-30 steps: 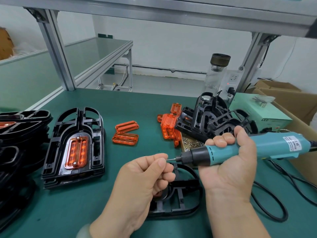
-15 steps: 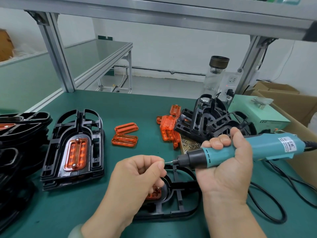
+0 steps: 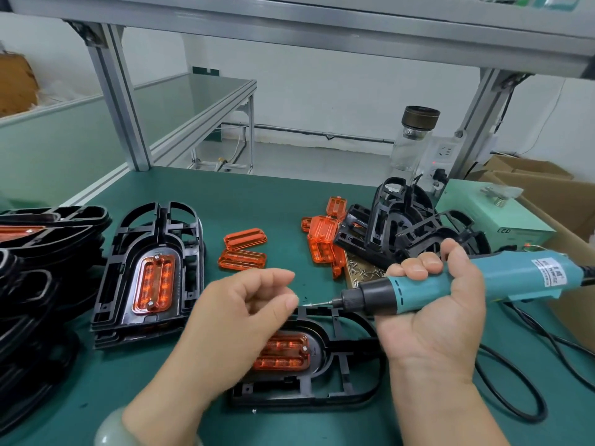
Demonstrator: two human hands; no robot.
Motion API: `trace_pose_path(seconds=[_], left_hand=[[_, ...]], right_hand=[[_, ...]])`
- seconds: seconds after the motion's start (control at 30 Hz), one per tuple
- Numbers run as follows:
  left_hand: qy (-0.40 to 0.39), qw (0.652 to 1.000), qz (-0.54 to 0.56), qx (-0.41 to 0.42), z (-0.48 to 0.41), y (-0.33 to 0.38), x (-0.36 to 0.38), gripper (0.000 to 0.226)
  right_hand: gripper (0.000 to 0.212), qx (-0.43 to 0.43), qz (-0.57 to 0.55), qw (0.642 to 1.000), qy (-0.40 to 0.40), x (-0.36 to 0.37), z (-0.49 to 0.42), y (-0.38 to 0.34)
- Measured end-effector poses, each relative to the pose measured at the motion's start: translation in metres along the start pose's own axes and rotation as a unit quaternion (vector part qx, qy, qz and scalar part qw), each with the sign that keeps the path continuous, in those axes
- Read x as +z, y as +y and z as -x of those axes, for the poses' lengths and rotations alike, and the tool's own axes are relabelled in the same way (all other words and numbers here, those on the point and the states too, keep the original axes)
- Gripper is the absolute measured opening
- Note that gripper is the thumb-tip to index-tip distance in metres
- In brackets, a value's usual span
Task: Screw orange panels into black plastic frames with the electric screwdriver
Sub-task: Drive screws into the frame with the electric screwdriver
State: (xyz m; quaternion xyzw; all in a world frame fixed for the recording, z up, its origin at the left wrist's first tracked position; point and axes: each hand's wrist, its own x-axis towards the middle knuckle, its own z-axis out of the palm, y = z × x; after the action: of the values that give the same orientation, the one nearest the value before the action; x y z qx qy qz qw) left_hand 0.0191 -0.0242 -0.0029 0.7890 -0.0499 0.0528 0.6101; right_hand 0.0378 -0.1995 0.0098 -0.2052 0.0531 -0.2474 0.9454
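Left hand (image 3: 231,320) loose, right hand (image 3: 431,313) curled.

Two bare hands and forearms, seen from the wearer's own viewpoint. The left hand (image 3: 238,320) has a smooth, rounded bangle (image 3: 109,429) at the wrist, pale milky green w/ a glossy highlight, cut off by the bottom edge of the shot. The right hand (image 3: 441,317) & wrist are bare. Fingernails (image 3: 418,268) are short and neatly trimmed.
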Motion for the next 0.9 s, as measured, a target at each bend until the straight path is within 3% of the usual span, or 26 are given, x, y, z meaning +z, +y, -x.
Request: trace_pose_path(seconds=[0.13,0.23,0.37,0.77,0.9], left_hand=[[-0.018,0.978,-0.208,-0.007,-0.001,-0.010,-0.022,0.023],[-0.051,0.954,-0.294,-0.022,0.002,-0.015,-0.027,0.018],[-0.097,0.922,-0.374,-0.022,0.004,-0.018,-0.026,0.039],[-0.124,0.935,-0.333,-0.004,0.003,-0.023,0.000,0.042],[-0.112,0.961,-0.254,-0.012,0.003,-0.025,-0.008,0.027]], right_hand=[[0.005,0.005,0.006,1.000,-0.002,-0.001,0.000,0.000],[0.005,0.008,0.014,1.000,0.001,0.000,0.000,0.001],[0.006,0.008,0.029,0.999,0.012,0.000,-0.002,0.000],[0.011,0.017,0.078,0.997,-0.017,0.000,0.001,0.005],[0.014,0.011,0.087,0.996,-0.022,0.001,0.002,0.005]])
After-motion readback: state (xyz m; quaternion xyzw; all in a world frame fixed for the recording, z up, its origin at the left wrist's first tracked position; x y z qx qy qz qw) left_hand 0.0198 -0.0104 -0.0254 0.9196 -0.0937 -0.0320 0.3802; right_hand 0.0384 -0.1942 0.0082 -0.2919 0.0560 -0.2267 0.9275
